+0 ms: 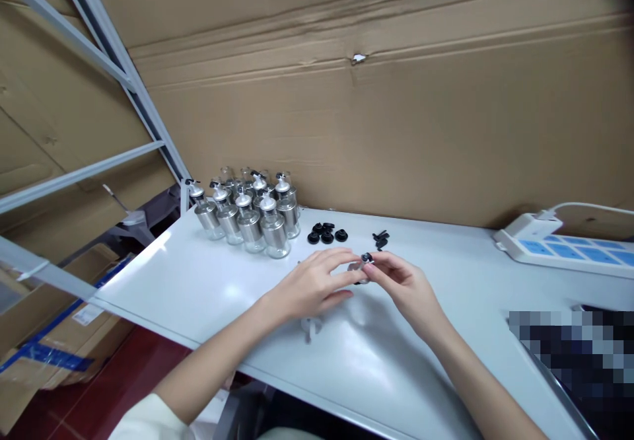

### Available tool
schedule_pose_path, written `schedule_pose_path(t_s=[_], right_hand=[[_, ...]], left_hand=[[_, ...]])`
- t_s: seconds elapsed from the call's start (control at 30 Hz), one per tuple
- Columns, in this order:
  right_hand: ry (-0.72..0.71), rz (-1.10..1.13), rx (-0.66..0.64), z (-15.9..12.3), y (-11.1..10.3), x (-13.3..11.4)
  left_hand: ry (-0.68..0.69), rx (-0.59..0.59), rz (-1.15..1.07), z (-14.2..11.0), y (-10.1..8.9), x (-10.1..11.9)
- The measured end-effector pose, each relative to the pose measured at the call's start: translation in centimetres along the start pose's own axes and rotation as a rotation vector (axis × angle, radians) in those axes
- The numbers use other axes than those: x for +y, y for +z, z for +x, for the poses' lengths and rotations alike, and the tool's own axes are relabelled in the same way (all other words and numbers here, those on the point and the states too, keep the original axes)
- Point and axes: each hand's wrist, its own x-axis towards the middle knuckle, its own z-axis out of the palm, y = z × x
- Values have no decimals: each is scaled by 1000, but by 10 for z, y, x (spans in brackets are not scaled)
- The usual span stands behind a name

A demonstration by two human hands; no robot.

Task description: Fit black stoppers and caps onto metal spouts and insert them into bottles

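Observation:
Over the middle of the table, both hands meet at a small silver pourer top [365,269] with a black piece on its upper end. My right hand [407,289] pinches it between thumb and fingertips. From the other side, my left hand [312,283] has its fingertips closed on the same part, which hides some of it. A pale spouted part [310,328] lies on the table just below my left hand. Beyond the hands are several round black stoppers [327,232] and a small pile of black levers [381,239].
Several glass bottles [251,228] with metal sleeves stand grouped at the back left; those in front carry silver pourer tops. A white power strip [574,252] sits at the back right, above a pixelated dark object [579,354]. Cardboard [396,129] walls the table's back; a metal frame [113,57] rises left.

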Motion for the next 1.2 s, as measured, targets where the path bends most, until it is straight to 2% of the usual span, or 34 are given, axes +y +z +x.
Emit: schedule_pose_path(t_s=[0.23,0.3,0.33,0.4,0.47,0.5,0.53,0.57,0.6,0.67,0.8,0.93,1.07,1.13,1.2], right_hand=[[-84,4,7,-5,3,-3],[-96,-5,35,-5,3,-2],[-95,-8,54,-5,2,-2],[-80,-1,94,-3,1,-2],[-66,18,132,-2,-2,-2],[-63,26,147,-1,-3,-1],[-63,31,160,0,-5,-1],[-63,32,167,0,-6,-1],[-63,33,172,0,-7,-1],[-60,37,184,1,-8,-1],[-47,44,201,1,-8,-3],[-60,48,213,1,-9,-5],[-78,55,213,1,-9,-6],[-88,62,213,1,-9,-6],[-102,62,222,1,-9,-6]], left_hand=[[201,-146,133,20,-35,7],[244,-110,183,26,-53,-1],[236,-56,211,28,-67,-9],[13,100,295,33,-100,-37],[-419,158,440,36,-135,-75],[-637,95,485,37,-150,-95],[-841,-45,512,37,-161,-115],[-1012,-239,519,37,-169,-133],[-1070,-340,493,36,-174,-149],[-1130,-465,454,34,-174,-171],[-1178,-552,478,29,-160,-187],[-1156,-565,528,26,-154,-185],[-1141,-543,585,28,-160,-175],[-1135,-481,621,32,-170,-165],[-1110,-356,654,39,-183,-153]])
